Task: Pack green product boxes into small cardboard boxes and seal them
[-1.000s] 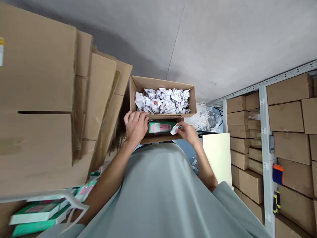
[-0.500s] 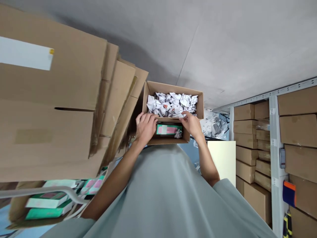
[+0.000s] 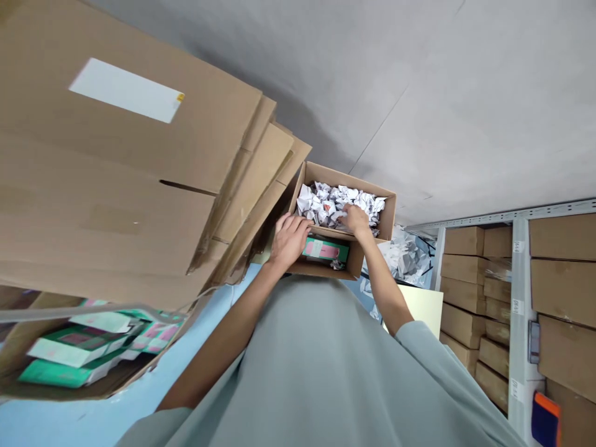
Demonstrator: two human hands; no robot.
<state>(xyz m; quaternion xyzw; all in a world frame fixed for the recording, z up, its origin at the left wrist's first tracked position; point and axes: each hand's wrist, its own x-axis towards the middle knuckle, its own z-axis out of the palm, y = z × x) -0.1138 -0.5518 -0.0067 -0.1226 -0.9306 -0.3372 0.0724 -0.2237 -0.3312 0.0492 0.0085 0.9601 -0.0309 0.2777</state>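
A cardboard box filled with crumpled white paper stands in front of me. Right against its near side is a second cardboard box, holding a green and pink packaged box and a small wad of crumpled paper. My left hand is closed over the wall where the two boxes meet, at the left end. Reaching into the far box, my right hand has its fingers curled around crumpled paper; the fingertips are partly hidden.
Large flattened cartons lean on the left. Below them, an open carton holds several green and pink boxes. More crumpled paper lies at the right. A metal shelf with stacked brown boxes stands farther right.
My right hand has moved from the shared box wall into the crumpled paper. My left hand stays on the wall. The whole view has shifted and tilted slightly.
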